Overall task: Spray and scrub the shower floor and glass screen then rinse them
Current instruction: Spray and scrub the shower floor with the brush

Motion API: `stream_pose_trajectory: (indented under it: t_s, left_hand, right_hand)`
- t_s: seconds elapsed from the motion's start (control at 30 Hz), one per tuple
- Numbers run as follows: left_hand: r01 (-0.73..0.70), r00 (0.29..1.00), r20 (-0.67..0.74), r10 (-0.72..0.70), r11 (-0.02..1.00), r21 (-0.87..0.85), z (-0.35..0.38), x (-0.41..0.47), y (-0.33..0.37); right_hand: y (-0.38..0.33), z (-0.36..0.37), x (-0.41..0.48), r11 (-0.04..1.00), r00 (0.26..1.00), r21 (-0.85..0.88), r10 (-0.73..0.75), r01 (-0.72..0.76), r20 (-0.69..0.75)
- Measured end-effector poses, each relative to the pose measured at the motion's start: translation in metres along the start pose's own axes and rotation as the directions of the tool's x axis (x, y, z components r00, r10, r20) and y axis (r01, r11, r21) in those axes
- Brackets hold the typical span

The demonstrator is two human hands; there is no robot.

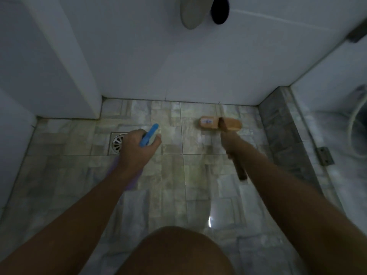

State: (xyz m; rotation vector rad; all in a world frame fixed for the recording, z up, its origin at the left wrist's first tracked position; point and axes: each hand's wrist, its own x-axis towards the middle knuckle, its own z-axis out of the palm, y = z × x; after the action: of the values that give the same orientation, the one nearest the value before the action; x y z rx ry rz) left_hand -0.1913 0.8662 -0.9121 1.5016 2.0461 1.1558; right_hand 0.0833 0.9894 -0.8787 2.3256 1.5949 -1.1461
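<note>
Shower floor (pixel 170 175): grey-beige tiles, looks wet, with a bright glint near the knee (pixel 178 253). Brush (pixel 210 123) head sits flat on the floor, far right, close to the white wall (pixel 178 66). Its dark wooden handle slants back toward the person. Right hand (pixel 231 141) is wrapped round the handle partway along, handle end sticking out behind it. Left hand (pixel 137 147) grips a spray bottle (pixel 149 134), left of the brush and well apart from it. Blue nozzle points to the far side, purple body shows under the wrist. Cannot tell if a finger is on the trigger. Round metal drain (pixel 117 144) just left of the left hand, partly hidden by it. Dark stone kerb (pixel 282 126) on the right edge of the floor, glass screen (pixel 327 108) beyond it with a metal hinge (pixel 324 155).
</note>
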Motion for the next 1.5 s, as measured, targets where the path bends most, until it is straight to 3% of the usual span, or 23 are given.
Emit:
stream_pose_trajectory:
  t_s: [0.13, 0.2, 0.3, 0.53, 0.73, 0.9, 1.0, 1.07, 1.17, 1.3, 1.5]
  left_hand:
    - [-0.036, 0.998, 0.057, 0.034, 0.999, 0.024, 0.02, 0.002, 0.009]
    - [-0.05, 0.996, 0.074, 0.051, 0.999, -0.009, 0.027, 0.005, 0.012]
    - [-0.085, 0.992, 0.088, 0.091, 0.994, -0.071, 0.035, 0.01, 0.021]
    - [-0.098, 0.976, 0.179, 0.12, 0.987, -0.128, 0.062, 0.024, 0.043]
    - [-0.086, 0.996, 0.014, 0.091, 0.973, -0.214, 0.06, 0.03, 0.035]
    - [-0.091, 0.99, -0.12, 0.069, 0.978, -0.186, 0.059, 0.032, 0.031]
    - [-0.095, 0.992, -0.104, 0.076, 0.976, -0.198, 0.066, 0.026, 0.036]
    - [-0.1, 0.993, -0.083, 0.086, 0.977, -0.189, 0.069, 0.025, 0.036]
    - [-0.103, 0.993, -0.07, 0.092, 0.979, -0.174, 0.07, 0.032, 0.037]
    - [-0.072, 0.993, -0.106, 0.047, 0.969, -0.238, 0.064, 0.046, 0.032]
    - [-0.051, 0.993, -0.119, 0.022, 0.968, -0.244, 0.062, 0.052, 0.025]
  right_hand:
    - [-0.023, -0.006, 0.018, 1.0, 1.0, -0.028, 0.004, -0.004, 0.012]
    - [-0.001, 0.013, -0.002, 0.995, 0.999, -0.093, -0.044, 0.046, 0.026]
    - [0.044, 0.021, -0.024, 0.994, 1.0, -0.109, 0.001, 0.001, 0.02]
    - [0.049, -0.004, -0.019, 0.997, 0.997, -0.016, 0.081, -0.081, 0.018]
    - [0.089, -0.007, -0.038, 0.99, 0.993, -0.085, 0.116, -0.114, 0.02]
    - [0.072, -0.035, 0.01, 0.997, 0.997, -0.042, 0.069, -0.071, -0.042]
    - [0.024, -0.056, 0.045, 0.996, 0.994, -0.065, 0.055, -0.061, -0.091]
    - [-0.011, -0.058, 0.061, 0.999, 0.993, 0.032, 0.018, -0.014, -0.116]
    - [-0.034, -0.043, 0.07, 0.997, 0.997, -0.04, -0.074, 0.073, -0.027]
    - [0.008, -0.031, 0.061, 0.995, 0.997, -0.07, -0.072, 0.07, -0.031]
    - [0.049, -0.089, 0.083, 0.994, 0.995, -0.111, 0.006, -0.017, -0.098]
